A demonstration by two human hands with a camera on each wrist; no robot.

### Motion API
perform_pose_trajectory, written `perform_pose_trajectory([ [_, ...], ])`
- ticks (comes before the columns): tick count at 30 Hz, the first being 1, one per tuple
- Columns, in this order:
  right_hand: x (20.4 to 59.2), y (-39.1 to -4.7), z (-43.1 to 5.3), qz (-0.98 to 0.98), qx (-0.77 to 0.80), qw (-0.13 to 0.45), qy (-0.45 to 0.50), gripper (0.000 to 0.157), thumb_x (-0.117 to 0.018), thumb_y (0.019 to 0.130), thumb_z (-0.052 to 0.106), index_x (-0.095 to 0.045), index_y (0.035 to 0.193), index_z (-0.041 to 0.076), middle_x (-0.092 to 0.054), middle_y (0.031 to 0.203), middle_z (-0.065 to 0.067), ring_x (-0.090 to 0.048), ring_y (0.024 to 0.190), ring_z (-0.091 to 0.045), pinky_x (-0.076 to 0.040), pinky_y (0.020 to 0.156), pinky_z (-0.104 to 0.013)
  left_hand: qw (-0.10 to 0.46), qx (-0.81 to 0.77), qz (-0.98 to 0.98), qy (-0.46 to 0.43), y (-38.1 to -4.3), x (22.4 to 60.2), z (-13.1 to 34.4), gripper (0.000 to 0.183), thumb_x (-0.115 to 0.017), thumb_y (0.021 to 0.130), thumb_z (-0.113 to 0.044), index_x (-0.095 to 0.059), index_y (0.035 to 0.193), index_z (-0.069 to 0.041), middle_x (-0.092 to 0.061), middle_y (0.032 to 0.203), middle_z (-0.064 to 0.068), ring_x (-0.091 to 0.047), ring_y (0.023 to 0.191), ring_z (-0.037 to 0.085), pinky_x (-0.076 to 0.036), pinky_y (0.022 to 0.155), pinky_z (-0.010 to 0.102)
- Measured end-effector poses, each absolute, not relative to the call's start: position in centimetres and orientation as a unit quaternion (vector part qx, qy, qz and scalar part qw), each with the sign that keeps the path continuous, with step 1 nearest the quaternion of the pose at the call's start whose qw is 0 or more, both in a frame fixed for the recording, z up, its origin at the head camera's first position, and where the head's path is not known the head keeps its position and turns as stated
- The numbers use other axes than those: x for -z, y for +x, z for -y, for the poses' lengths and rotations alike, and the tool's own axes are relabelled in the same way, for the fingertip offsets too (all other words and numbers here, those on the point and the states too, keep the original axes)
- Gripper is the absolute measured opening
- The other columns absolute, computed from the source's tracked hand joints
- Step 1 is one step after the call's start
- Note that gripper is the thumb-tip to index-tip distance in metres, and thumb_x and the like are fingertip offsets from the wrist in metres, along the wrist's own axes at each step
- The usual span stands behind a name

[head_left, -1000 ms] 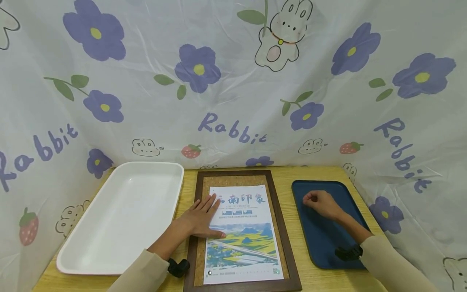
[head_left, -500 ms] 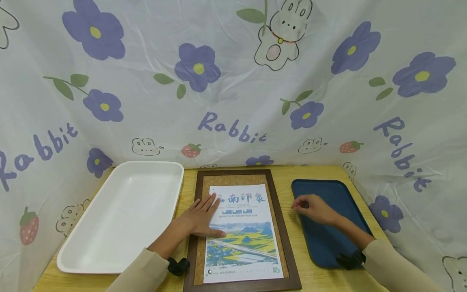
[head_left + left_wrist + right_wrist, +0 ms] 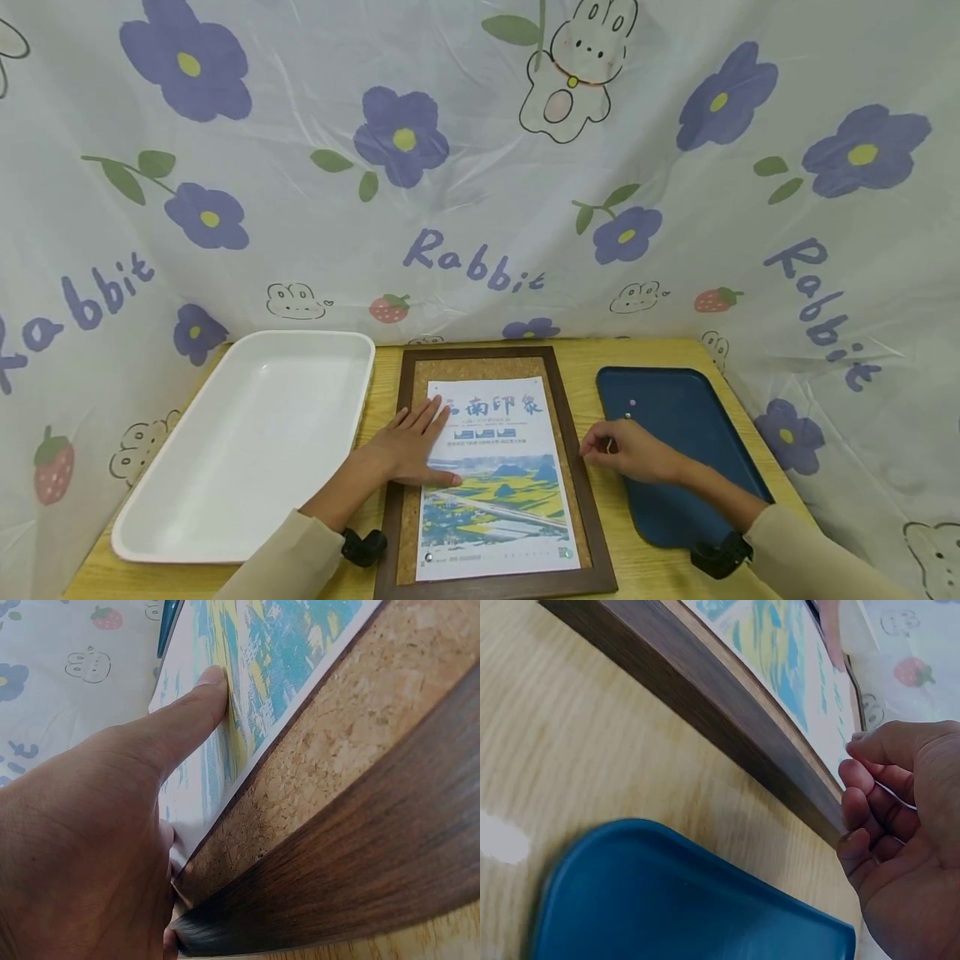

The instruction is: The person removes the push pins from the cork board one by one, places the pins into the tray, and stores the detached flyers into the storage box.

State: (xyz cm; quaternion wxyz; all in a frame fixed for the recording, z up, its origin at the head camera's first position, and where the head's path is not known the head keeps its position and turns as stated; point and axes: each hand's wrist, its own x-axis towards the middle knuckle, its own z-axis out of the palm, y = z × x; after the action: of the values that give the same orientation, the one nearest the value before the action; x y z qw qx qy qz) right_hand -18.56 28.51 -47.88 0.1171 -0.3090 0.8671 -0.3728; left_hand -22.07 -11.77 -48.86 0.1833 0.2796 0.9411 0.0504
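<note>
A printed poster with blue Chinese lettering and a yellow-blue landscape lies on a brown-framed cork board. My left hand rests flat over the poster's left edge, fingers spread, thumb on the landscape. Off the board's right side, my right hand hovers between frame and tray; its thumb and forefinger tips come together in a pinch and the other fingers curl. Whatever tiny thing sits between the tips is hidden. Shiny pins show at the poster's lower left corner and lower right corner.
On the right, a dark blue tray holds a tiny pinkish dot and a small shiny piece. A deep white tray stands on the left. Behind the wooden table hangs a rabbit-print curtain.
My right hand has moved left and nearer to me, from over the blue tray to beside the board's frame, uncovering two small dots in the tray. My left hand stays put.
</note>
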Motion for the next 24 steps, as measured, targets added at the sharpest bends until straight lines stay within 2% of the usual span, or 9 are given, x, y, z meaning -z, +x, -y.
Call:
perform_pose_trajectory([
  [6, 48.3, -18.0, -28.1, -0.854, 0.383, 0.136, -0.325, 0.011, -0.07, 0.104, 0.014, -0.075, 0.107, 0.005, -0.072, 0.098, 0.003, -0.053, 0.071, -0.004, -0.05, 0.062, -0.023, 0.185, -0.052, -0.941, 0.281, -22.3, 49.1, 11.7, 0.118, -0.064, 0.091, -0.076, -0.013, 0.171, -0.005, -0.006, 0.178, 0.018, -0.009, 0.164, 0.036, -0.013, 0.131, 0.058],
  [16, 49.1, -16.8, -27.4, -0.821, 0.407, 0.157, -0.367, 0.006, -0.069, 0.104, 0.011, -0.075, 0.104, 0.008, -0.07, 0.091, 0.001, -0.051, 0.071, -0.001, -0.048, 0.06, -0.023, 0.18, -0.045, -0.941, 0.282, -22.3, 49.1, 11.7, 0.119, -0.064, 0.09, -0.077, -0.014, 0.17, -0.004, -0.008, 0.177, 0.019, -0.011, 0.164, 0.036, -0.015, 0.13, 0.058],
  [24, 49.6, -15.7, -26.5, -0.798, 0.406, 0.176, -0.409, 0.005, -0.071, 0.103, 0.01, -0.075, 0.104, 0.011, -0.069, 0.092, 0.001, -0.055, 0.077, 0.002, -0.053, 0.064, -0.019, 0.183, -0.045, -0.941, 0.283, -22.4, 49.3, 11.8, 0.119, -0.063, 0.091, -0.077, -0.012, 0.171, -0.004, -0.006, 0.177, 0.019, -0.009, 0.164, 0.037, -0.014, 0.13, 0.059],
])
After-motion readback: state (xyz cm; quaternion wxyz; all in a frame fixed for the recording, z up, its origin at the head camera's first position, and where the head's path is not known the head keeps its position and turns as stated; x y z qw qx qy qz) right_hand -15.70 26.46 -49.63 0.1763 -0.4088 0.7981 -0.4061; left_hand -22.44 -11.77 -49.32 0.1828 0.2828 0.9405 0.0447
